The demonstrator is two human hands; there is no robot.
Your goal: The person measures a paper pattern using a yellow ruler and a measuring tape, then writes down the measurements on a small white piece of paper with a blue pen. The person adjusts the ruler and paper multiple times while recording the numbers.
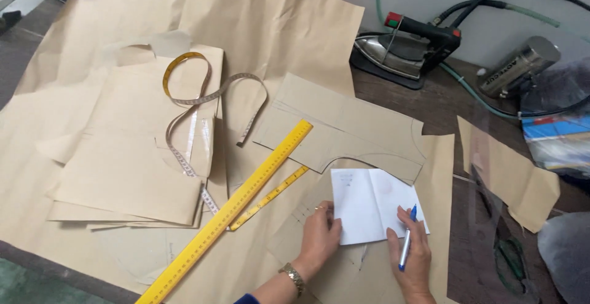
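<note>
Worktable (pixel 442 101) under brown pattern paper (pixel 258 21). Lower centre: left hand (pixel 319 235) flat, fingers released, pinning folded white sheet (pixel 369 202); right hand (pixel 410 252) grasping blue pen (pixel 407 242). Consulting notes; marking needs yellow ruler (pixel 227 212) aligned.

Matt, creased brown kraft paper sheets (pixel 270 27) over a dark, dull wooden worktop (pixel 442 104). Stiff tan card pattern piece (pixel 344 129), smooth. Long yellow ruler (pixel 227 209), semi-glossy. Soft, limp measuring tape (pixel 196 98). Folded white paper sheet (pixel 369 202), matt. Blue plastic pen (pixel 407 239). Shiny polished metal iron (pixel 399 52) with black plastic handle.
</note>
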